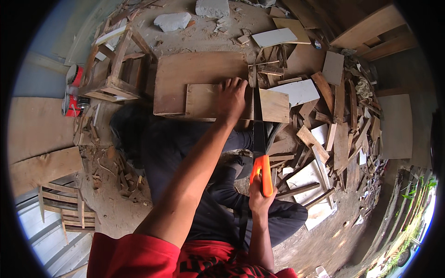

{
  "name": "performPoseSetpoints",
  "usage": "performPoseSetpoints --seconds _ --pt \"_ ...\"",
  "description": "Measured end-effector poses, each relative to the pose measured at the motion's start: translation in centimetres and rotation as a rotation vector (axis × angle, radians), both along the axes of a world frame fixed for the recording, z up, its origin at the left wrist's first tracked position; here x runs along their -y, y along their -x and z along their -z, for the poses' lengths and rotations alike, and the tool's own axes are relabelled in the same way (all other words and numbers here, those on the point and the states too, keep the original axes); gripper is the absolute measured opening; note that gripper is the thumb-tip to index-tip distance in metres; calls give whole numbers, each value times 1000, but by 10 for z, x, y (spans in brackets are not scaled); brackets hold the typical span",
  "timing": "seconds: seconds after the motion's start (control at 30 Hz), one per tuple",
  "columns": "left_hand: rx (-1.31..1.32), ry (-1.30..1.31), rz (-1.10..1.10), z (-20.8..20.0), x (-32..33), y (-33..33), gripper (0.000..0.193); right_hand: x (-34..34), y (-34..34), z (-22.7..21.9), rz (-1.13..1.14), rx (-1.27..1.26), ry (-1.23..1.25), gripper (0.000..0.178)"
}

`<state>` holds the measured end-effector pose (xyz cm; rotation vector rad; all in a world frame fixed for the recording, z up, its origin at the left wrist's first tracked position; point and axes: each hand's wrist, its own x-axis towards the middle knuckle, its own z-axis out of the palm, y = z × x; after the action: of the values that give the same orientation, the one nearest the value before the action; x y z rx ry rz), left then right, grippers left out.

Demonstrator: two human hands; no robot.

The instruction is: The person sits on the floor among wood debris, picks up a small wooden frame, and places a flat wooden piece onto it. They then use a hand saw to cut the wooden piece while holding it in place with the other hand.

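My right hand (262, 200) is wrapped round the orange handle of a hand saw (260, 139). The dark blade points away from me and crosses a pale wooden board (202, 101) near its right end. A shorter part of the board shows to the right of the blade. How deep the blade sits in the wood cannot be made out. My left hand (232, 98) bears down on the board just left of the blade, its fingers bent at the board's far edge. Under the board is a larger brown wooden panel or box top (200, 66).
A wooden stool-like frame (113, 85) stands at the left, near red cans (72, 104). To the right lies a heap of wood offcuts (340, 106) with white panels (299, 92). Pale stone blocks (172, 21) lie at the far side. My bent legs (185, 139) are close below the board.
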<state>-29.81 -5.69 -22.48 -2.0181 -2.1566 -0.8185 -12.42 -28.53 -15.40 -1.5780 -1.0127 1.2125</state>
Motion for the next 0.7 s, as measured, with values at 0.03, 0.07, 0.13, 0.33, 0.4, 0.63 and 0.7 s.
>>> performPoseSetpoints --seconds 0.03,0.07,0.13,0.33,0.4,0.63,0.7 --pt "-8 -11 -8 4 -1 1 28 -21 10 0 -5 57 -36 26" --pt "7 -23 2 5 -2 1 26 -41 13 7 -38 72 3 27" --pt "3 26 10 -1 -2 -3 25 -80 29 6 -4 84 -42 30" --pt "12 -35 -20 0 0 -7 24 -102 39 6 -95 202 -160 30" --pt "0 -17 -24 5 -6 -3 27 -76 32 8 -85 199 -173 30" --pt "47 -28 -3 2 -1 -6 27 55 -5 -2 -76 143 -5 28" --pt "93 -42 -2 1 -2 -5 25 61 -8 -5 -92 162 -37 27"
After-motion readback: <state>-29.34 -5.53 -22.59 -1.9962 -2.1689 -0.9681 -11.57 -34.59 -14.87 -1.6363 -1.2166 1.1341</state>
